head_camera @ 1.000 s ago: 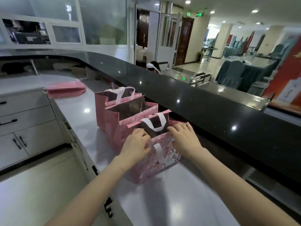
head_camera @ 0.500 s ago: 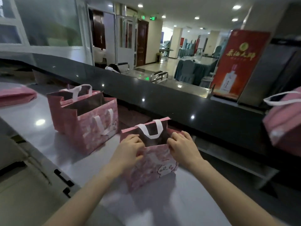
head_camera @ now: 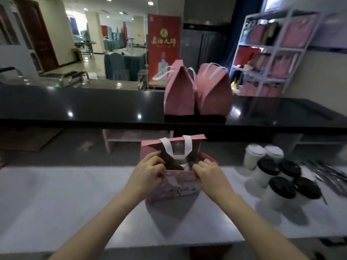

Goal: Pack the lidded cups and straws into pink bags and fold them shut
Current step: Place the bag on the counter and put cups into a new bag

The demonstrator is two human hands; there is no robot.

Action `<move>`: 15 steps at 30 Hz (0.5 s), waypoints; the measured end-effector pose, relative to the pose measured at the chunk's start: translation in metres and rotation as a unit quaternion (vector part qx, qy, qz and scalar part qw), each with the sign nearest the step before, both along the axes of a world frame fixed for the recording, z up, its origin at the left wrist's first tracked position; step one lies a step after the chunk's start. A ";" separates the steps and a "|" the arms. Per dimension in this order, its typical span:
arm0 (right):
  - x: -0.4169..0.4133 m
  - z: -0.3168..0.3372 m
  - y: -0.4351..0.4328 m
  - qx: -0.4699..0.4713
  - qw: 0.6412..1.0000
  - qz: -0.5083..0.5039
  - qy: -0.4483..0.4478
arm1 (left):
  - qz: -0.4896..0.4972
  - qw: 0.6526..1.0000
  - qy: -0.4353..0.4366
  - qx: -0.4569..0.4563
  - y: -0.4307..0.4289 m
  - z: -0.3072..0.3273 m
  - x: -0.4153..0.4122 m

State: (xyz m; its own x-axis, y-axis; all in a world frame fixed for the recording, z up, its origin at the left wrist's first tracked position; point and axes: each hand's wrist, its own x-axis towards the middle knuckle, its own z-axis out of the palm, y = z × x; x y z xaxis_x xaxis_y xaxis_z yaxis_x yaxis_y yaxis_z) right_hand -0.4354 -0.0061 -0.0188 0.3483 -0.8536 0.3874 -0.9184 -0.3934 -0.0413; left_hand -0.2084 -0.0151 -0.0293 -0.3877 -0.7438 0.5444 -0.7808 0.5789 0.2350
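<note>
both hands are at the mouth of one pink bag [head_camera: 174,192]; the left hand [head_camera: 148,171] pinches the near rim on the left and the right hand [head_camera: 208,173] pinches it on the right, a little apart, apparently to spread the mouth for loading; the bag stands upright on the pale worktop [head_camera: 56,194], straight ahead, its far white handle [head_camera: 176,147] sticking up; its inside is too dark to read; just to the right the lidded cups [head_camera: 277,192] wait in a cluster within easy reach, black lids nearer, white lids farther; blurred dark streaks [head_camera: 330,175] farther right may be the straws; on the raised black counter [head_camera: 93,104] beyond, two folded bags [head_camera: 179,92] stand side by side, peaked shut, likely finished and set clear.
</note>
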 end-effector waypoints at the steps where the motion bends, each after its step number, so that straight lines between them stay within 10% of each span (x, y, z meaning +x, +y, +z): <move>1: -0.020 0.000 0.004 -0.006 1.000 -0.010 -0.008 | -0.014 1.000 -0.005 -0.004 -0.003 -0.001 -0.020; 15: -0.150 0.000 -0.064 -0.004 0.997 -0.072 0.009 | -0.053 0.999 0.007 -0.003 -0.104 -0.010 -0.155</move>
